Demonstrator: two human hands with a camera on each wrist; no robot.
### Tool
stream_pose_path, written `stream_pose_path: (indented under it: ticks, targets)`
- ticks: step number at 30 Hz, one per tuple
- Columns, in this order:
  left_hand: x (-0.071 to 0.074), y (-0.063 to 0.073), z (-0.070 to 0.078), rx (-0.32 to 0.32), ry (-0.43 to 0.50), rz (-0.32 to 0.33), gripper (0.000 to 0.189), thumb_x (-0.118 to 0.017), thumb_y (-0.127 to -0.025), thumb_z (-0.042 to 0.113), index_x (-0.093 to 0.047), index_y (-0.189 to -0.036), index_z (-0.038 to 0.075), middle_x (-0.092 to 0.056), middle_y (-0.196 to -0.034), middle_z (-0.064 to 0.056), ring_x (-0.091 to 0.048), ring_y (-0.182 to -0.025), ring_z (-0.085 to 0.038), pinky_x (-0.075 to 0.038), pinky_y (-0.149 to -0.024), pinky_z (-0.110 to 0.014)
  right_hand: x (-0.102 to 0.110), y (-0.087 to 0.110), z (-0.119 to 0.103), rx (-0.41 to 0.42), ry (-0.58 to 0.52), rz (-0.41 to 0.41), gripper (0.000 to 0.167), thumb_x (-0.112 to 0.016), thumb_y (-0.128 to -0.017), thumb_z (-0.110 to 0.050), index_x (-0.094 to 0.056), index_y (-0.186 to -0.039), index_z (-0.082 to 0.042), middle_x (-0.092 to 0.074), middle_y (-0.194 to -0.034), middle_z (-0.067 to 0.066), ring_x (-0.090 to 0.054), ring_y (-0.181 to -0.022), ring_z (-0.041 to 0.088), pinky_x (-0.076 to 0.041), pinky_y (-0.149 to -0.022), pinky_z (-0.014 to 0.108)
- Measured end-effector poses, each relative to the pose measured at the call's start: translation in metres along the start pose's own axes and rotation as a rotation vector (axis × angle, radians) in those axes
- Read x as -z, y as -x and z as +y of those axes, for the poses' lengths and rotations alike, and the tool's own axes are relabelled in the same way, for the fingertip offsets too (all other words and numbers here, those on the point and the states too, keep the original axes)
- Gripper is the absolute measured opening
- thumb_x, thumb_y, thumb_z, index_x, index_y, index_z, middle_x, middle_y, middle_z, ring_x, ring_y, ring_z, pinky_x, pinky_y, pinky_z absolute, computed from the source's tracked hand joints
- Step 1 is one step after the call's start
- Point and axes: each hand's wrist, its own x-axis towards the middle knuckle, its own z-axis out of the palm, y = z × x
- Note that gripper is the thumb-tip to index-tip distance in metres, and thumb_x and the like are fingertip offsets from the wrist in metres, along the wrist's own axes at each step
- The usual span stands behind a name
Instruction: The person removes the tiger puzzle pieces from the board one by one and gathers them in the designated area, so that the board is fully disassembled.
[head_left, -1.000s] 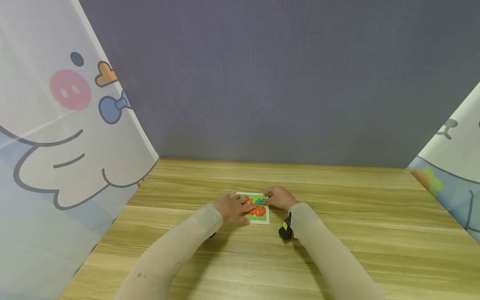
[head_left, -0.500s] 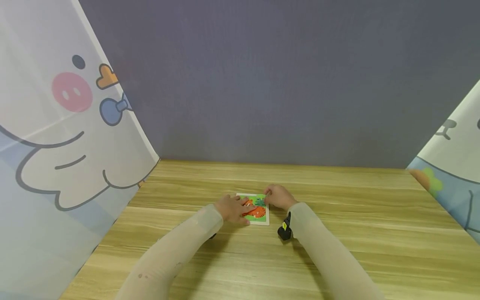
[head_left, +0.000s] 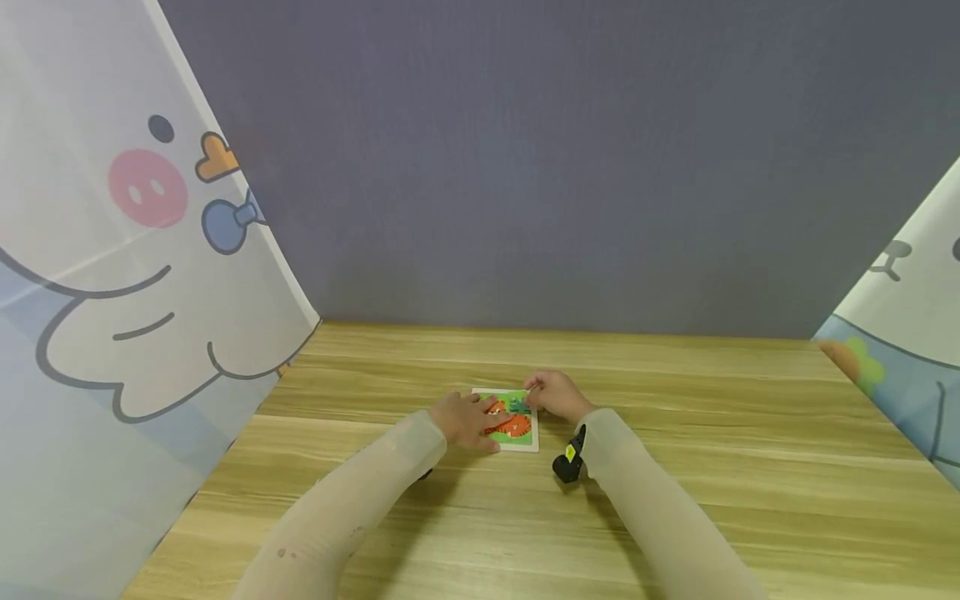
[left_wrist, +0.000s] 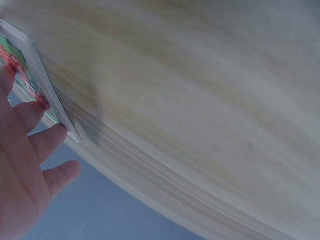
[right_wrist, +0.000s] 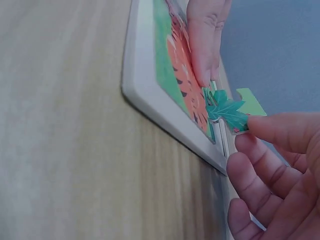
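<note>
A small square jigsaw puzzle with an orange striped tiger on green lies in a white-rimmed tray [head_left: 517,448] in the head view. My left hand [head_left: 465,421] rests on its left part, fingers spread across the picture. At the far right corner, my right hand [head_left: 557,393] pinches a puzzle piece [right_wrist: 227,110] with dark green leaves between thumb and forefinger. In the right wrist view that piece stands tilted up out of the tray, its inner edge against the neighbouring picture. Fingers [right_wrist: 204,40] of the left hand press close beside it.
The tray sits on a wood-grain table [head_left: 480,533]. A grey wall [head_left: 570,167] rises behind the table's far edge. Cartoon-printed cloths hang at the left [head_left: 82,208] and right [head_left: 907,325]. A black wrist camera [head_left: 567,467] hangs below the right wrist.
The scene sits slightly lower in the head view. My left hand keeps its place on the puzzle; the right fingers shift only slightly at the corner, still pinching the piece.
</note>
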Motion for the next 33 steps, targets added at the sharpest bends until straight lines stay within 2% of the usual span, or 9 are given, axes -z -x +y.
stream_pose_path:
  ticks: [6,12,17,24,33]
  targets:
    - [0.0,-0.001,0.001,0.005,-0.004,-0.001,0.065,-0.04,-0.098,0.065,-0.024,-0.157,0.043,-0.021,-0.165,0.005,-0.028,-0.148,-0.023,-0.029,-0.117,-0.047,0.0,0.001,0.001,-0.062,-0.073,0.037,0.024,-0.06,-0.087,0.002,-0.065,-0.11,0.007,-0.064,-0.077,0.008,-0.056,-0.065,0.015,-0.048,-0.06,0.027]
    - [-0.001,-0.001,0.001,0.004,0.014,-0.001,0.065,-0.041,-0.098,0.065,-0.025,-0.157,0.043,-0.021,-0.165,0.005,-0.028,-0.149,-0.024,-0.028,-0.117,-0.047,0.006,0.005,0.003,-0.097,-0.133,0.076,0.028,-0.061,-0.09,0.0,-0.063,-0.116,0.009,-0.067,-0.09,0.013,-0.062,-0.071,0.014,-0.056,-0.07,0.03]
    - [0.0,-0.001,0.001,0.005,0.031,0.0,0.065,-0.043,-0.098,0.064,-0.024,-0.157,0.043,-0.02,-0.165,0.004,-0.026,-0.149,-0.024,-0.026,-0.118,-0.048,0.014,0.009,0.008,-0.081,-0.155,0.074,0.03,-0.059,-0.094,0.0,-0.061,-0.122,0.011,-0.066,-0.095,0.015,-0.065,-0.075,0.014,-0.058,-0.074,0.033]
    - [0.0,-0.001,-0.001,-0.001,0.045,0.001,0.065,-0.044,-0.099,0.062,-0.024,-0.157,0.042,-0.019,-0.166,0.004,-0.024,-0.15,-0.025,-0.024,-0.119,-0.048,0.03,0.014,0.016,-0.066,-0.178,0.092,0.033,-0.057,-0.094,-0.001,-0.059,-0.123,0.014,-0.067,-0.098,0.015,-0.063,-0.071,0.009,-0.058,-0.074,0.03]
    - [-0.001,0.0,-0.001,-0.002,0.067,-0.004,0.065,-0.045,-0.098,0.062,-0.025,-0.157,0.042,-0.019,-0.166,0.004,-0.024,-0.15,-0.026,-0.023,-0.119,-0.05,0.052,0.025,0.026,-0.042,-0.129,0.118,0.032,-0.057,-0.095,0.0,-0.058,-0.122,0.018,-0.069,-0.089,0.013,-0.063,-0.068,0.006,-0.058,-0.07,0.028]
